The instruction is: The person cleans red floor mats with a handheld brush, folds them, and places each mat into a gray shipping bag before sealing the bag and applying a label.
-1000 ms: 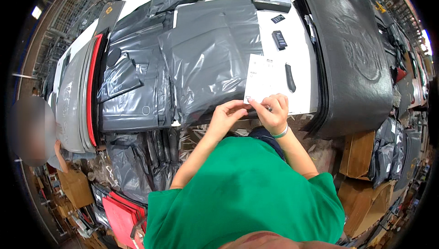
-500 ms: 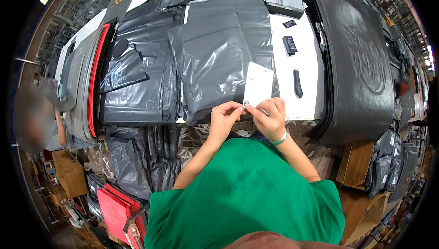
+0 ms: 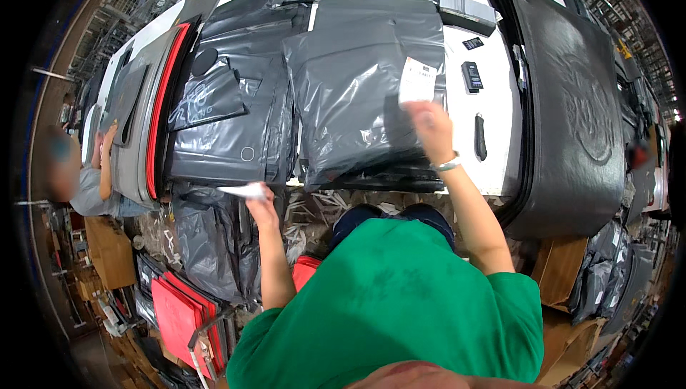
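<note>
My right hand, somewhat blurred, pinches the lower end of a white printed label. The label is over the right part of a dark grey plastic bag; whether it touches the bag I cannot tell. Off the table's front edge, my left hand grips a white paper sheet, seen nearly edge-on and smeared by motion. Right of the label, a black-handled cutter lies on the white tabletop.
More grey bags are stacked at left, beside upright grey and red panels. Embossed black panels stand at right. A stack of cards and a small black box sit behind the cutter. Another person works at far left.
My hands, together at the label's lower end before, have parted. The left swung left off the table with the white sheet; the right moved the label farther over the bag.
</note>
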A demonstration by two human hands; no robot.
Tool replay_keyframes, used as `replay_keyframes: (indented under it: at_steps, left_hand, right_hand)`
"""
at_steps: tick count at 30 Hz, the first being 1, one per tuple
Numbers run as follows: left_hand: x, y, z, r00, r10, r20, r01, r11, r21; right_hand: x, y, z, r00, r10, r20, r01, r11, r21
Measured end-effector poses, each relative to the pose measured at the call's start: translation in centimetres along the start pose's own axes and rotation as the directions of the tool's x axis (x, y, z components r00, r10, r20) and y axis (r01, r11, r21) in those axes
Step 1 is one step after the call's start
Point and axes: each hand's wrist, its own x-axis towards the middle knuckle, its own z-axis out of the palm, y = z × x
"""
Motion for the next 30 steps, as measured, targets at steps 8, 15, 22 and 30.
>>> replay_keyframes:
  at_steps: [8, 15, 22, 30]
  left_hand:
    - [-2.5, -6.1, -9.8, 0.979, -0.163, 0.126, -0.003, 0.598, 0.801]
    - [6.1, -4.3, 13.1, 0.883, 0.190, 0.428, -0.469, 0.371, 0.802]
    - [12.1, -5.6, 19.7, 0.975, -0.193, 0.109, 0.094, 0.804, 0.587]
    - [3.3, 9.2, 41.1, 0.606, 0.144, 0.783, -0.771, 0.348, 0.533]
  right_hand:
    - [0.0, -0.5, 3.5, 0.871, 0.092, 0.482, -0.100, 0.995, -0.009]
    - [-3.2, 1.0, 4.5, 0.799, 0.079, 0.596, 0.243, 0.864, -0.440]
    - [-6.5, 8.0, -1.7, 0.556, 0.594, 0.581, -0.504, 0.797, -0.332]
    - [-4.5, 8.8, 5.9, 0.715, 0.509, 0.479, -0.693, 0.607, 0.389]
